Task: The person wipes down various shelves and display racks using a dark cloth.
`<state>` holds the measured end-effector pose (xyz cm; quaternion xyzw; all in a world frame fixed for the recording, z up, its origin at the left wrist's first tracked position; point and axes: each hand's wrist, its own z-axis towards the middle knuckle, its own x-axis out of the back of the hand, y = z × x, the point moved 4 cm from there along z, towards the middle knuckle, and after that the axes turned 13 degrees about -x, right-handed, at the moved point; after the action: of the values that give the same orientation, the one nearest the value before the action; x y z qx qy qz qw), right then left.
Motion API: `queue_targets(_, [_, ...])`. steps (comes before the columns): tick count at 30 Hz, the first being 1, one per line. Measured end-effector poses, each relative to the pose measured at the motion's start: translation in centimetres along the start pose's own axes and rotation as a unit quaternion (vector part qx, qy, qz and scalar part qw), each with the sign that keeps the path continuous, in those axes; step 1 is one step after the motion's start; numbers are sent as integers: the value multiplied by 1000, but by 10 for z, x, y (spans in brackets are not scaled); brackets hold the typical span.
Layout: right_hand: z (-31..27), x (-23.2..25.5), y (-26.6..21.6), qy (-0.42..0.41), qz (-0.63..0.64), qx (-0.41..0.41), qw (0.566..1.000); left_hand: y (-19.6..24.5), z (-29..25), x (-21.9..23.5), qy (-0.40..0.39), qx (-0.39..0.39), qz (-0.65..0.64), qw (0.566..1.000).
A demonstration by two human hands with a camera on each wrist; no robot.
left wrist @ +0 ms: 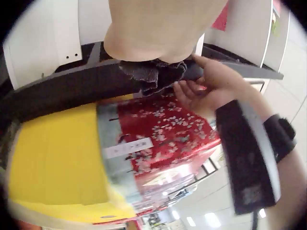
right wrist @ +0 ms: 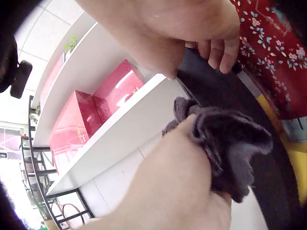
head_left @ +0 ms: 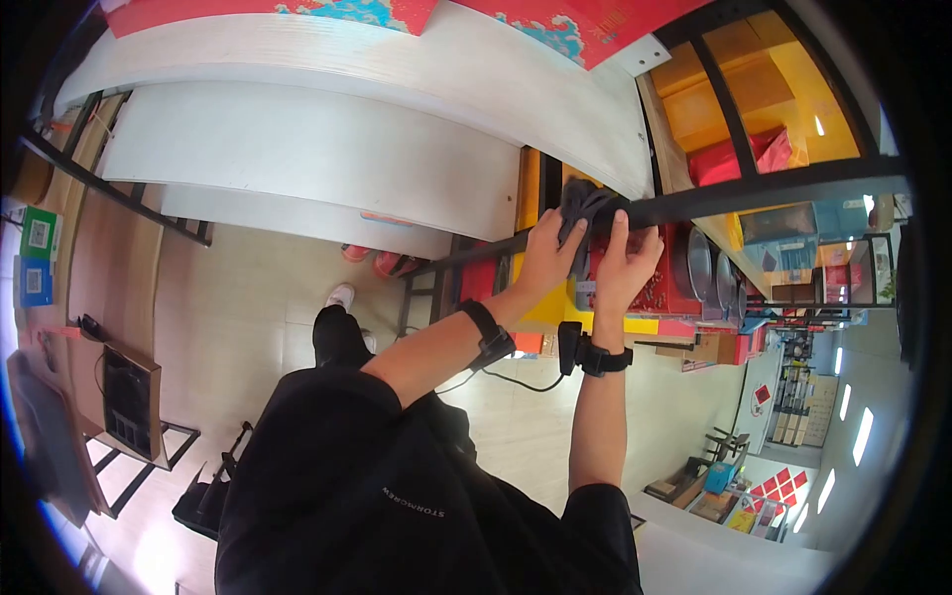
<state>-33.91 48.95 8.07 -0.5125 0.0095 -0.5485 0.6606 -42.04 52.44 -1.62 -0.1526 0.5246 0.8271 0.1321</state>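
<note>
My left hand (head_left: 548, 256) grips a crumpled dark grey cloth (head_left: 585, 201) against a black metal bar (head_left: 773, 201) of the shelf frame. In the right wrist view the cloth (right wrist: 232, 143) is bunched up under the fingers and lies over the bar's face. Close beside it, my right hand (head_left: 625, 273) holds the same bar, its thumb on one side and curled fingers on the other, as the left wrist view shows. Part of the left hand's grip is hidden behind the cloth.
A red flowered box (left wrist: 163, 129) and a yellow box (left wrist: 57, 163) sit right by the bar. White shelf boards (head_left: 317, 164) with red boxes (head_left: 585, 30) are on the other side. Dark round trays (head_left: 699, 266) stand near the right hand.
</note>
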Motion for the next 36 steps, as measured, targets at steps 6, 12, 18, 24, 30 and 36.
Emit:
queue_targets(6, [-2, -3, -4, -1, 25, -18, 1000, -70, -36, 31, 40, 6, 131, 991])
queue_targets(12, [-1, -3, 1, 1, 4, -2, 1000, -138, -65, 74, -36, 131, 320, 938])
queue_targets(18, [-1, -3, 0, 4, 11, -2, 1000, -129, -52, 58, -24, 117, 283, 952])
queue_targets(24, [0, -2, 2, 6, 26, -8, 1000, -21, -19, 3, 63, 45, 64, 995])
queue_targets(30, [1, -1, 0, -13, 25, -23, 999, -13, -21, 5, 17, -11, 53, 998])
queue_targets(36, [2, -3, 5, -7, 27, 1, 1000, -118, -73, 47, 44, 22, 210, 977])
